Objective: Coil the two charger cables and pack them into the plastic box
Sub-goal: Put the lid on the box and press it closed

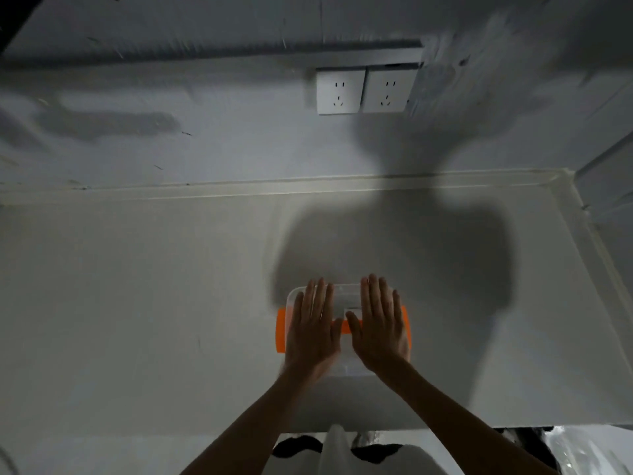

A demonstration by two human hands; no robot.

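Both hands, left hand (313, 332) and right hand (380, 329), lay spread flat on the plastic box (342, 296); uneven pressing could leave its lid half-latched.

A pale table (154, 286) runs up to the wall; a clear plastic box (342, 296) with orange clips sits near its front edge.

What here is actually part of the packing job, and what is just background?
Part of the job:
- plastic box, clear, with orange side latches
- left hand and right hand, both flat on its lid
- the cables cannot be seen

Just there:
- two wall sockets
- white table
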